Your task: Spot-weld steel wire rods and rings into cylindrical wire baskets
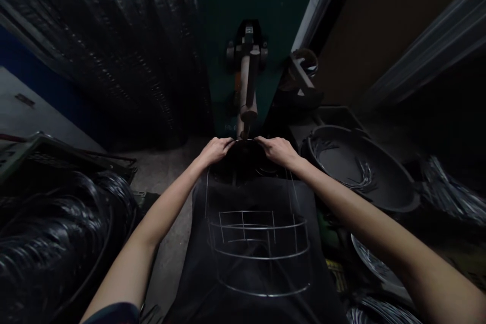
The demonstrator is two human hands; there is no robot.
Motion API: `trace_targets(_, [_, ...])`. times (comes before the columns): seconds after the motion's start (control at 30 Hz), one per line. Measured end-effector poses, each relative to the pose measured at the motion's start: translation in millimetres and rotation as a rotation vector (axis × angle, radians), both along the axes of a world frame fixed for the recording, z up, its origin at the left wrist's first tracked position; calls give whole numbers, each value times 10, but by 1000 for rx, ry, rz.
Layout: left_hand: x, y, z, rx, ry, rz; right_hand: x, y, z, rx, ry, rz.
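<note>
A person stands at a green spot-welding machine (258, 50) and holds up a cylindrical cage of bright bent steel wire (258, 243), made of horizontal rings joined by short uprights. The left hand (215, 151) and right hand (279, 152) sit on either side of the cage's topmost ring, the fingers (229, 144) together and curled over the wire, clamping it. The two hands are close, with a short stretch of ring between them. That stretch lies just below the tip of the machine's long brown electrode arm (246, 106); whether they touch is hard to tell. The rest of the cage hangs toward the person, in front of a black apron (250, 202).

To the left, a heap of glossy black wire coils (56, 243) sits near the left forearm. To the right, a wide, round, dark metal pan (357, 167) holds loose wire scraps, and a bundle of silvery wire (451, 192) lies beyond it. A tall stack of dark wire mesh (106, 45) rises behind the left hand, beside the machine.
</note>
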State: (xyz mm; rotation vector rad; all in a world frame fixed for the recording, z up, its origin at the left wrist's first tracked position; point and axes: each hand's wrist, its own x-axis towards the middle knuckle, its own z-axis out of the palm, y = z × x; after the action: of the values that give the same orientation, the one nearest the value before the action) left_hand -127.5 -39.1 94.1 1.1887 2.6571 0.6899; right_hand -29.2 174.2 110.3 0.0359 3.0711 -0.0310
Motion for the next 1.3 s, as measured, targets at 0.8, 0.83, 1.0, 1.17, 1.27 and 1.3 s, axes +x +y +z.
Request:
trace_targets(0.8, [10,9,13,-13,-5,40,83,112,-77,-378,65,-62])
trace_targets(0.83, [3,-11,11,-9,0,47,62,86,-76,-371,66,-53])
trace_targets(1.0, [-50,-89,6,14,4,61,-8,21,-23,-393,52,-47])
trace_targets(1.17, [-53,-61,-81,42,-4,84,126,208,-67,-701,-34,-150])
trace_targets(1.27, [61,-47,-91,114,11,113,359,310,-140,-902,-126,-166])
trace_targets(1.3, [126,-65,-82,140,4,113,465,313,-158,-926,-125,-160])
